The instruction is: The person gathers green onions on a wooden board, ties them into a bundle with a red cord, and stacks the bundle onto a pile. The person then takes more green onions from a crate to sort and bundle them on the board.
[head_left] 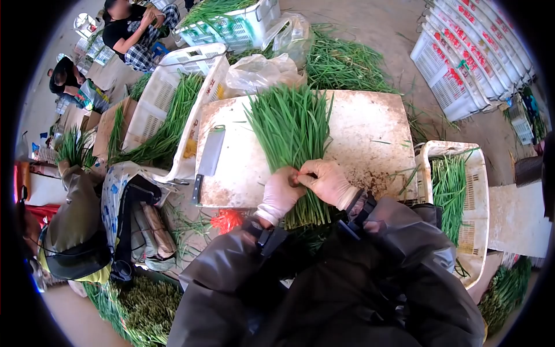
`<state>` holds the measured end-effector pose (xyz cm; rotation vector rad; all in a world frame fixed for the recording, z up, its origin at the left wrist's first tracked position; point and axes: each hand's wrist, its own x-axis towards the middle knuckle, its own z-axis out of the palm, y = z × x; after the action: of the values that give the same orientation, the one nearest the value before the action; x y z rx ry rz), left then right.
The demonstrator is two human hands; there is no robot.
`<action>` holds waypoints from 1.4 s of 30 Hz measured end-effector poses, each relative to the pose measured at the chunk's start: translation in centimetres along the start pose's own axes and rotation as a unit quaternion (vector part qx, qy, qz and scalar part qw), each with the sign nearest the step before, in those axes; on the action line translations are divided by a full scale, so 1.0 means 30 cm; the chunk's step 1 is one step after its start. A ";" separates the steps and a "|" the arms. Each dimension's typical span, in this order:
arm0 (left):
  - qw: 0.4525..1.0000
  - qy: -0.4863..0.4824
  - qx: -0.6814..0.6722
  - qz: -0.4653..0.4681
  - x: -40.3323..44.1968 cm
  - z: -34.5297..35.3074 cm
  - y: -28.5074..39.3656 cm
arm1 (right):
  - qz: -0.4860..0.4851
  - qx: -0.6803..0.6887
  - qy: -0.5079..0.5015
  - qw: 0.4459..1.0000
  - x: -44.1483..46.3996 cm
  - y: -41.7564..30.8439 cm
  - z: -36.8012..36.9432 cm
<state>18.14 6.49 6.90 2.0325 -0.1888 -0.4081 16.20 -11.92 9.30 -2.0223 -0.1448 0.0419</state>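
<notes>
A thick bunch of green chives [291, 124] lies on a worn white board [370, 124], leaves pointing away from me and cut stalk ends toward my lap. My left hand [281, 192], in a pale glove, rests on the bunch's left side with fingers closed. From the right, my right hand [329, 181], gloved too, meets it in a pinch over the stalks. Whatever sits between the fingertips is too small to make out. A cleaver [212, 151] with a black handle lies at the board's left edge. Red plastic strips [227, 221] are bundled just below the board.
White crates of chives stand at left [217, 78], at the back [263, 26] and at right [478, 217]. Loose chives [347, 63] lie behind the board near plastic bags [260, 74]. Stacked crates [462, 63] stand far right. A co-worker [75, 214] sits close on my left; others sit farther back.
</notes>
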 end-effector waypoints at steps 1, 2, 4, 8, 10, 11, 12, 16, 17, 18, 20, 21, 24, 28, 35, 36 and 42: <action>0.999 -0.018 -0.034 -0.010 0.003 -0.006 -0.003 | -0.008 -0.015 -0.002 1.000 -0.002 -0.010 0.006; 0.997 -0.035 -0.068 -0.019 0.010 -0.020 -0.007 | -0.023 -0.044 0.012 0.999 0.003 -0.008 0.013; 0.984 -0.063 -0.161 -0.053 0.013 -0.067 0.014 | -0.039 -0.052 0.021 0.998 0.009 0.010 0.032; 0.965 -0.071 -0.231 -0.098 0.011 -0.127 0.028 | -0.058 -0.094 0.004 0.994 0.020 -0.004 0.027; 0.954 -0.055 -0.275 -0.111 0.012 -0.115 0.006 | -0.053 -0.099 -0.014 0.994 0.020 -0.007 0.028; 0.947 -0.046 -0.297 -0.115 0.014 -0.109 -0.002 | -0.052 -0.102 -0.022 0.993 0.023 -0.008 0.024; 0.943 -0.034 -0.307 -0.125 0.012 -0.107 0.002 | -0.065 -0.103 -0.028 0.992 0.024 -0.009 0.022; 0.936 -0.005 -0.330 -0.123 0.003 -0.093 -0.004 | -0.092 -0.113 -0.048 0.988 0.020 -0.012 0.011; 0.937 -0.001 -0.332 -0.112 0.003 -0.088 -0.012 | -0.094 -0.117 -0.055 0.987 0.023 -0.014 0.007; 0.936 0.005 -0.334 -0.108 0.004 -0.084 -0.016 | -0.088 -0.126 -0.066 0.986 0.026 -0.020 0.003; 0.936 0.016 -0.337 -0.102 0.004 -0.076 -0.025 | -0.077 -0.142 -0.089 0.983 0.032 -0.033 -0.002; 0.936 0.017 -0.336 -0.100 0.004 -0.075 -0.029 | -0.070 -0.149 -0.099 0.981 0.036 -0.036 -0.004; 0.939 0.014 -0.331 -0.095 0.004 -0.077 -0.034 | -0.057 -0.167 -0.118 0.977 0.046 -0.039 -0.005; 0.941 0.008 -0.325 -0.094 -0.002 -0.081 -0.015 | -0.055 -0.182 -0.126 0.974 0.058 -0.039 0.002; 0.951 -0.032 -0.298 -0.072 0.008 -0.092 -0.045 | -0.039 -0.187 -0.133 0.973 0.063 -0.038 0.014; 0.951 -0.032 -0.299 -0.067 0.007 -0.092 -0.044 | -0.035 -0.190 -0.136 0.972 0.064 -0.041 0.013; 0.946 -0.031 -0.320 -0.048 0.000 -0.088 -0.043 | -0.042 -0.191 -0.152 0.969 0.077 -0.035 0.009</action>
<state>19.05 9.27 6.92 1.3907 0.0107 -0.5160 18.37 -10.95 10.19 -2.3828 -0.4629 0.2895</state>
